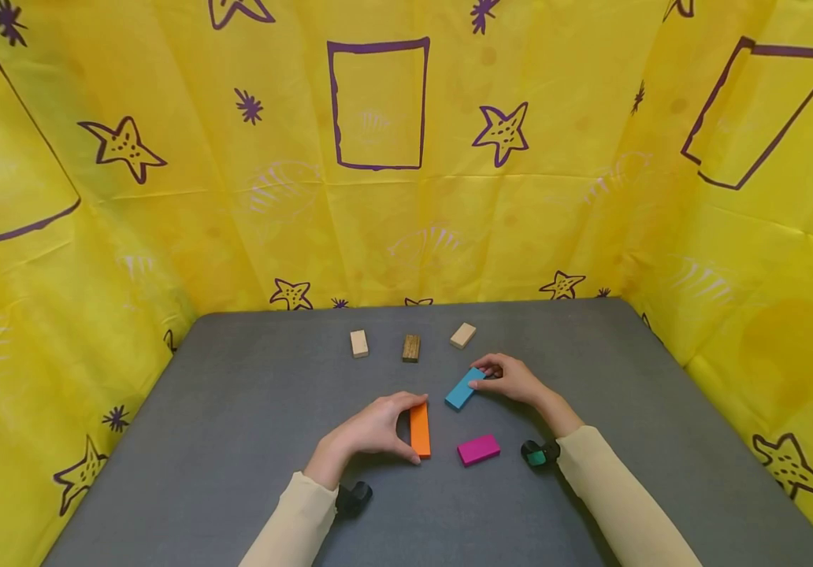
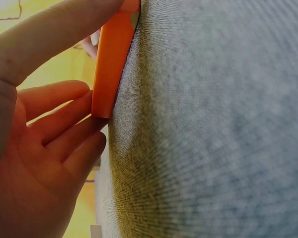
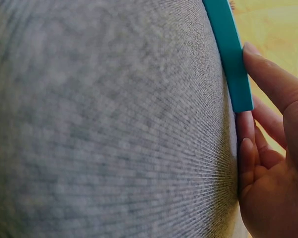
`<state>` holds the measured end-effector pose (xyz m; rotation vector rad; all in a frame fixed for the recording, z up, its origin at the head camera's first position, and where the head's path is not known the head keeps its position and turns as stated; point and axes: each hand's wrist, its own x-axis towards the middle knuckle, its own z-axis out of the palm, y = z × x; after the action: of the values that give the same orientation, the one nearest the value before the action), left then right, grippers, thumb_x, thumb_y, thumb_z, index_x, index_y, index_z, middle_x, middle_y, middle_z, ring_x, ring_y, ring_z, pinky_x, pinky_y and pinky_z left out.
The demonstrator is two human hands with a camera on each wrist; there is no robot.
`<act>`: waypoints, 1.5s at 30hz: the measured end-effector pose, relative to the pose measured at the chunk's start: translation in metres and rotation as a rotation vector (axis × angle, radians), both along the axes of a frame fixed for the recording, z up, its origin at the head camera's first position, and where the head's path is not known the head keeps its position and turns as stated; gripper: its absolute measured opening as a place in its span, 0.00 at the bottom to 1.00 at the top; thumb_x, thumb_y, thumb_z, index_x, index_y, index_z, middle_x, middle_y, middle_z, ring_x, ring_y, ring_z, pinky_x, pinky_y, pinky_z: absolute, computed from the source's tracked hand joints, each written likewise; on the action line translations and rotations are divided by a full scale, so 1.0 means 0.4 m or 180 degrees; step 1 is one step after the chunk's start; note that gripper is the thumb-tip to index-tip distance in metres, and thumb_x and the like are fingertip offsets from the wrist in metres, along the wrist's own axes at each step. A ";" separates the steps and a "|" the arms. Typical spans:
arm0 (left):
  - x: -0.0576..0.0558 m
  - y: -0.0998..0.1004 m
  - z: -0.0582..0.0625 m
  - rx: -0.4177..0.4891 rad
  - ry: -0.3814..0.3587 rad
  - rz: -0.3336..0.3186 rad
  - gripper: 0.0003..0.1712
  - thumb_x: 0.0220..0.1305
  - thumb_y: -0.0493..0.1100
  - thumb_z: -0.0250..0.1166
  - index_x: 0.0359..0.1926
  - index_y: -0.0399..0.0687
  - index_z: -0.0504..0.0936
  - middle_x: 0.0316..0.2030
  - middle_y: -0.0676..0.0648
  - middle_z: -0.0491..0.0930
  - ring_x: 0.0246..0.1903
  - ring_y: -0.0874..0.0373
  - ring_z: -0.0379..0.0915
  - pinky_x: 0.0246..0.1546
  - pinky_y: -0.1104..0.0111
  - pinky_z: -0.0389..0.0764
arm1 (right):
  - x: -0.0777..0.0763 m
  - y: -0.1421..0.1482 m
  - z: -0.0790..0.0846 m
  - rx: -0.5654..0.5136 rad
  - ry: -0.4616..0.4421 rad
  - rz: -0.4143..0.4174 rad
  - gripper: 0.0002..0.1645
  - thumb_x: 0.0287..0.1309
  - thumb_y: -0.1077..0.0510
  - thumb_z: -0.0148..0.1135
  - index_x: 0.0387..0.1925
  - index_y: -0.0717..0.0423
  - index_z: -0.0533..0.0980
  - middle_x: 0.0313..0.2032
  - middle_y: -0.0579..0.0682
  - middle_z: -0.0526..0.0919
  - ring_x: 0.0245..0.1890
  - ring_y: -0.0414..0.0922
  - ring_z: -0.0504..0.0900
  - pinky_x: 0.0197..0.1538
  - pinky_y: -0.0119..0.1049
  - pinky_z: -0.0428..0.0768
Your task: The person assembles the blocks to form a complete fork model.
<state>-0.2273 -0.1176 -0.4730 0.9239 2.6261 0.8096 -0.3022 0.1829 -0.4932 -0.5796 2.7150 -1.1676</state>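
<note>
Thumb and fingers of my left hand (image 1: 376, 425) span an orange block (image 1: 420, 431) lengthwise, the thumb at its near end and a fingertip at its far end. In the left wrist view the orange block (image 2: 111, 64) lies low along the grey cloth. My right hand (image 1: 516, 380) pinches the far right end of a blue block (image 1: 462, 390), which is angled on the table. Seen from the right wrist, its thumb presses on the blue block (image 3: 231, 59), with the other fingers behind its end. Between the forearms lies a magenta block (image 1: 479, 450), touched by neither hand.
Farther back on the grey table (image 1: 272, 370) sit a pale wooden block (image 1: 359, 343) at left, a dark brown block (image 1: 411, 348) in the middle and another pale block (image 1: 463, 335) at right. A yellow patterned curtain (image 1: 378, 228) borders the table's back and sides.
</note>
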 end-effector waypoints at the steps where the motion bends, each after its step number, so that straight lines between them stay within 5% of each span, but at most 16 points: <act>1: 0.000 0.000 0.000 0.0002 -0.0004 0.0001 0.55 0.39 0.60 0.77 0.68 0.49 0.65 0.64 0.52 0.68 0.61 0.57 0.66 0.64 0.60 0.67 | 0.000 0.000 0.000 0.0001 -0.0001 -0.0001 0.27 0.51 0.44 0.69 0.50 0.53 0.78 0.43 0.50 0.79 0.43 0.44 0.75 0.48 0.39 0.75; 22: 0.010 -0.017 0.011 0.0172 -0.0022 0.0121 0.49 0.47 0.59 0.74 0.69 0.52 0.65 0.66 0.54 0.66 0.66 0.56 0.61 0.66 0.56 0.64 | 0.002 -0.001 -0.003 0.0004 0.0012 -0.0005 0.27 0.51 0.43 0.69 0.50 0.52 0.79 0.43 0.49 0.79 0.43 0.44 0.75 0.47 0.39 0.75; 45: 0.030 -0.010 0.017 0.0308 0.0220 -0.0288 0.28 0.50 0.47 0.74 0.55 0.54 0.81 0.51 0.60 0.81 0.54 0.65 0.74 0.57 0.66 0.74 | 0.000 0.001 -0.002 0.0020 0.0009 -0.0021 0.28 0.51 0.42 0.69 0.50 0.52 0.79 0.43 0.50 0.78 0.43 0.45 0.75 0.48 0.40 0.75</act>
<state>-0.2153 -0.1215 -0.4663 1.1068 2.6012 0.9042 -0.3021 0.1833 -0.4939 -0.5722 2.7242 -1.1601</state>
